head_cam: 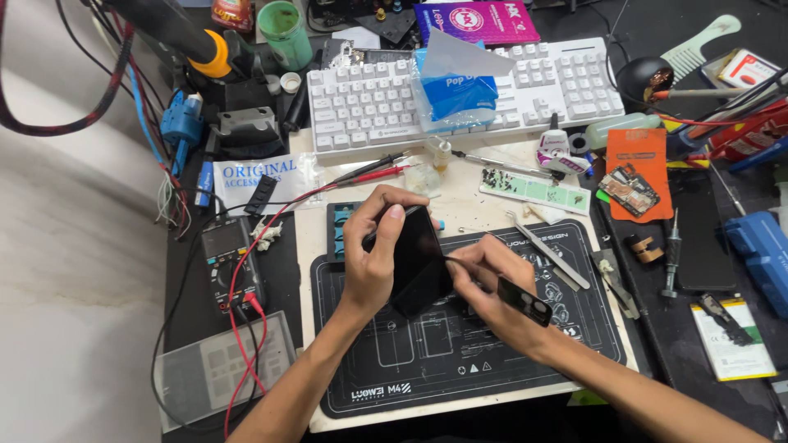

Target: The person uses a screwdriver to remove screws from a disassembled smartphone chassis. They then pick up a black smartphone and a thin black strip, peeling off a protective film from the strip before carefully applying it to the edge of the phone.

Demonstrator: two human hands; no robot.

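My left hand (pixel 373 250) grips a black smartphone (pixel 419 262), tilted up on edge above the black repair mat (pixel 410 369). My right hand (pixel 484 283) pinches a thin metal tool against the phone's right edge. A small black camera-frame part (pixel 525 299) lies on the mat just right of my right hand, touching or near my wrist. Metal tweezers (pixel 546 246) rest on the mat farther right.
A white keyboard (pixel 369 107) with a blue tissue pack (pixel 455 86) sits at the back. A multimeter (pixel 230 262) with red and black leads lies left. An orange pad with a circuit board (pixel 636 176), a screwdriver (pixel 671 254) and a battery (pixel 730 336) lie right.
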